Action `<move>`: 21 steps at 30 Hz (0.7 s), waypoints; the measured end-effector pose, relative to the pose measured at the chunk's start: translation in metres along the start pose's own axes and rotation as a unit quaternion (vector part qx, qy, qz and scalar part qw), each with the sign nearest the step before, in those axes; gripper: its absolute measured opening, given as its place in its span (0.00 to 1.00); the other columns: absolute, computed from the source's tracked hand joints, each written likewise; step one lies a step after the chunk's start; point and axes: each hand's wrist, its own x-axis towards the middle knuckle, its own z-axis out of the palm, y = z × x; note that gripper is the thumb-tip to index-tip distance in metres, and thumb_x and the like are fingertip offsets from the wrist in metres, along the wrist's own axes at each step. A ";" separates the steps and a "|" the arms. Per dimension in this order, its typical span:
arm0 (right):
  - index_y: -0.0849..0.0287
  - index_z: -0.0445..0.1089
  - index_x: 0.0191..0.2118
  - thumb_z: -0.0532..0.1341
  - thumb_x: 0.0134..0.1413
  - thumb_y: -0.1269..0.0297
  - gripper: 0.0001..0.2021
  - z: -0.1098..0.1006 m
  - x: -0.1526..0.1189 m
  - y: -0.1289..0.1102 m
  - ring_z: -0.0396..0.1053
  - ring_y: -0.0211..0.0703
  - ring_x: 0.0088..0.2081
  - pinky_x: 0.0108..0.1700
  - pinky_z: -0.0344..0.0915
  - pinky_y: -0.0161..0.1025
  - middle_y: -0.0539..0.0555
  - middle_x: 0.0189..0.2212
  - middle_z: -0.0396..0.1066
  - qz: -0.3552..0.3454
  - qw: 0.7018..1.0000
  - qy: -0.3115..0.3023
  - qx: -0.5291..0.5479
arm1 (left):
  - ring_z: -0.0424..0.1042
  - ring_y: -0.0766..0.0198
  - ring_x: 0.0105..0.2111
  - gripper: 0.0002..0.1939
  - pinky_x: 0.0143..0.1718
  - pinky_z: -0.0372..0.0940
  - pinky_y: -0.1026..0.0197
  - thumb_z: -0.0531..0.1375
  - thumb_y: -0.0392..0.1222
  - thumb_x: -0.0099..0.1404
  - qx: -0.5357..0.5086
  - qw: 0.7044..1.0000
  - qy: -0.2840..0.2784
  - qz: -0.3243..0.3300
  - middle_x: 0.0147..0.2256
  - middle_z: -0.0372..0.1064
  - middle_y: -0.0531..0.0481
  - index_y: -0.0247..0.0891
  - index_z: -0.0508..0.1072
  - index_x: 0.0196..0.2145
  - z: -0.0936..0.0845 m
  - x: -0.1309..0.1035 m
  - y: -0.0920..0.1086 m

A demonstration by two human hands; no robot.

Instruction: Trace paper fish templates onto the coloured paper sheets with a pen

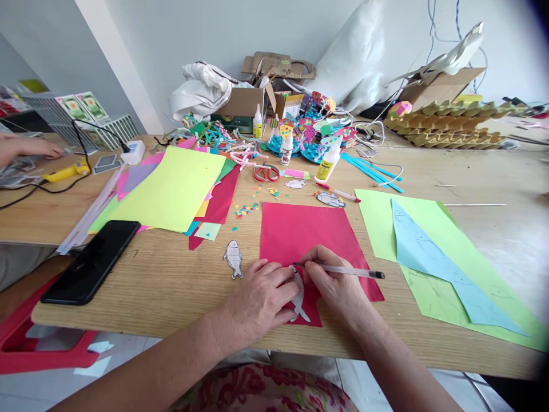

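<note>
A sheet of red paper [309,229] lies in front of me near the table's edge. On its lower part is a white paper fish cutout [299,294], partly covered by my fingers. My left hand [261,292] rests flat with its fingers stretched over the cutout, pressing it against the red sheet. In my right hand [332,283] is a pen [351,270], its tip by the fish's upper end and its dark cap end pointing right. Left of the red sheet lies another fish cutout [234,258].
Coloured paper [175,189] and a black phone [92,260] lie left. Green paper [381,223] with a blue piece [429,252] is right. Behind are red-handled scissors [266,173], a glue bottle [328,163] and egg trays [446,129]. Another person's hand [40,149] is far left.
</note>
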 end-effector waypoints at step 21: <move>0.57 0.60 0.22 0.51 0.43 0.68 0.05 0.001 0.000 0.001 0.54 0.35 0.21 0.21 0.51 0.33 0.45 0.17 0.59 0.000 1.000 -0.006 -0.001 | 0.62 0.57 0.47 0.17 0.51 0.55 0.51 0.62 0.41 0.59 0.005 1.000 -0.004 -0.002 0.49 0.64 0.49 0.40 0.66 0.46 0.001 -0.001 0.001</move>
